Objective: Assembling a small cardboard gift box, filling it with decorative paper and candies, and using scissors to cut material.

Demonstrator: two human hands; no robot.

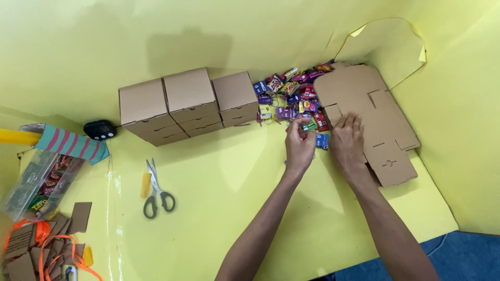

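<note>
My left hand (300, 147) reaches into a heap of small colourful sweet packets (291, 93) and pinches one or two of them at its fingertips. My right hand (347, 141) lies palm down, fingers spread, on the near left edge of a stack of flat unfolded cardboard box blanks (375, 112), next to a blue packet (322, 140). Both forearms come in from the bottom of the view.
Three folded brown cardboard boxes (187, 104) stand in a row left of the sweets. Scissors (156, 193) and a yellow cutter (146, 184) lie on the yellow surface (219, 177). A black timer (99, 129), a clear bag (39, 187) and cardboard scraps (36, 244) sit at left.
</note>
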